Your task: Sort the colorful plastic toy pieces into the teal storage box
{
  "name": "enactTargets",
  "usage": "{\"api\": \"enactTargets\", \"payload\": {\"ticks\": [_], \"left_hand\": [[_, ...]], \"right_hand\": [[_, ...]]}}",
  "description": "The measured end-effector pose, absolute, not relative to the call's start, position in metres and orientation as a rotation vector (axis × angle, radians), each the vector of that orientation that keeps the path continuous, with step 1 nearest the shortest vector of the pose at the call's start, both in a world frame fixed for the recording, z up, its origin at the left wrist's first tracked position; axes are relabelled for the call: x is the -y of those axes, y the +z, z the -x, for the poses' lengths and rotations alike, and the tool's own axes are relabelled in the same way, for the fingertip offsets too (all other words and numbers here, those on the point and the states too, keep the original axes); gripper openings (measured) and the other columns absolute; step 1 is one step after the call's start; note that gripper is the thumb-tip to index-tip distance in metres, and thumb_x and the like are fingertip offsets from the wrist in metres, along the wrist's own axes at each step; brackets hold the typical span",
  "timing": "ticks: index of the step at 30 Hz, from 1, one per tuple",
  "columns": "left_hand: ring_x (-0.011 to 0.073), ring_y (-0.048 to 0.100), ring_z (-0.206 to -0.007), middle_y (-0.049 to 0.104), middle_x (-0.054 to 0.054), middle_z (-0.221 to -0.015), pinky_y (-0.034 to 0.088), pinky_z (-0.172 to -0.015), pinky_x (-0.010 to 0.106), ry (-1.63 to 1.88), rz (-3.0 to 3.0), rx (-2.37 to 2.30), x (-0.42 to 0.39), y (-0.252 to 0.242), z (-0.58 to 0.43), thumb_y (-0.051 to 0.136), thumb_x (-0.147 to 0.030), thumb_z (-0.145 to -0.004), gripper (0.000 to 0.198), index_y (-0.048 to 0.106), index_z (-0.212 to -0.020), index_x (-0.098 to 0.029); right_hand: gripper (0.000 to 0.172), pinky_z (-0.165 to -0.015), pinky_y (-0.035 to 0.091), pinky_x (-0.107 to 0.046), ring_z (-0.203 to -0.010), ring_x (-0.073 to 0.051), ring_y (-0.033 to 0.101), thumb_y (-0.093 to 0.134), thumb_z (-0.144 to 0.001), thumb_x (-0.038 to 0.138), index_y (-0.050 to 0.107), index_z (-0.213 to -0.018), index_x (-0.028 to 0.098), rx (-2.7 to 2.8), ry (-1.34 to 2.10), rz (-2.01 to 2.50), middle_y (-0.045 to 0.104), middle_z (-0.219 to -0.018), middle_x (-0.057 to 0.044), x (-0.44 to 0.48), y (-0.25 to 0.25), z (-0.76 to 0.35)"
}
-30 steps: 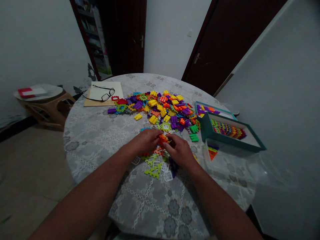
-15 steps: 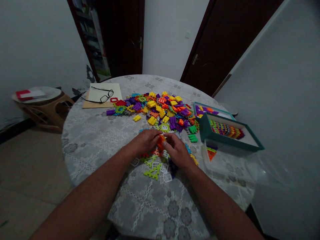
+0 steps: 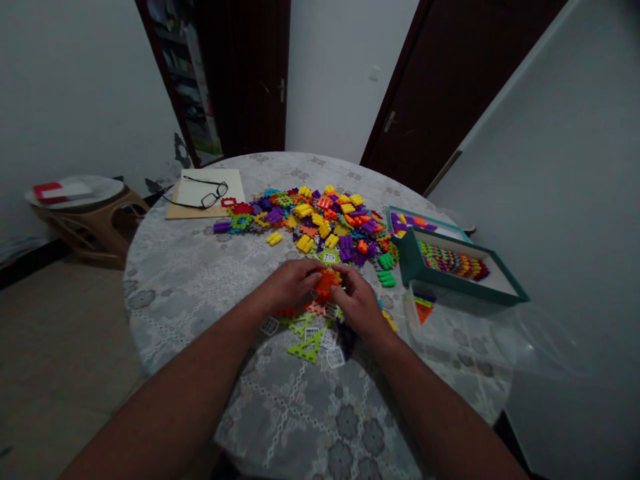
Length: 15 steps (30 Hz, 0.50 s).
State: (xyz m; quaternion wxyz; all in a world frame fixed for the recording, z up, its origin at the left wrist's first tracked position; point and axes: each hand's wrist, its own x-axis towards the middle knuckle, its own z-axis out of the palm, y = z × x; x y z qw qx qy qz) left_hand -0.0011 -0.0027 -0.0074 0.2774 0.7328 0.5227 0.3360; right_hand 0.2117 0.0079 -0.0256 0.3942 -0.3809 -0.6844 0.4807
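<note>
My left hand [image 3: 290, 283] and my right hand [image 3: 360, 303] meet over the middle of the round table [image 3: 200, 280]. Both pinch a small orange interlocking plastic piece [image 3: 326, 283] held between their fingertips. Beneath and just in front of the hands lie flat green pieces [image 3: 306, 345], white grid pieces [image 3: 334, 357] and an orange flat piece. A big heap of coloured building pieces [image 3: 320, 223] in yellow, purple, orange and green spreads beyond the hands.
A teal box [image 3: 453, 280] with coloured pieces stands at the right, its lid [image 3: 400, 217] behind it. A clear plastic tray [image 3: 450, 327] lies in front of the box. Glasses [image 3: 210, 193] rest on a paper pad at the back left. A stool [image 3: 85, 213] stands left of the table.
The hands stay together on the orange piece, turning it slightly. The view has shifted a little.
</note>
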Motion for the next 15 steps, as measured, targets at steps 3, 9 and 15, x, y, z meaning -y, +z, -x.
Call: {"api": "enactTargets", "payload": {"ticks": [3,9,15], "left_hand": [[0.0259,0.075,-0.102,0.082,0.008,-0.113,0.055,-0.092,0.038,0.884,-1.945,-1.397,0.003,-0.005,0.002,0.056,-0.031,-0.099,0.031,0.078,-0.12,-0.023],[0.023,0.071,-0.091,0.079,0.006,-0.101,0.053,-0.083,0.034,0.862,-1.885,-1.43,0.005,0.003,-0.004,0.057,-0.032,-0.095,0.027,0.074,-0.11,-0.02],[0.0225,0.069,-0.083,0.077,0.005,-0.094,0.053,-0.076,0.034,0.87,-1.795,-1.309,0.005,0.009,-0.004,0.06,-0.046,-0.096,0.032,0.072,-0.11,-0.02]], "right_hand": [[0.058,-0.087,0.06,-0.032,-0.101,-0.021,0.073,0.067,-0.087,0.03,0.06,-0.144,0.02,1.61,1.314,0.999,0.078,-0.12,-0.007,-0.012,-0.031,-0.212],[0.045,-0.084,0.058,-0.032,-0.094,-0.021,0.072,0.076,-0.084,0.04,0.07,-0.124,0.02,1.459,1.492,1.042,0.077,-0.104,-0.004,-0.015,-0.028,-0.209],[0.031,-0.071,0.058,-0.03,-0.081,-0.019,0.069,0.078,-0.08,0.044,0.068,-0.1,0.022,1.517,1.593,1.08,0.072,-0.09,0.001,-0.02,-0.008,-0.214]]}}
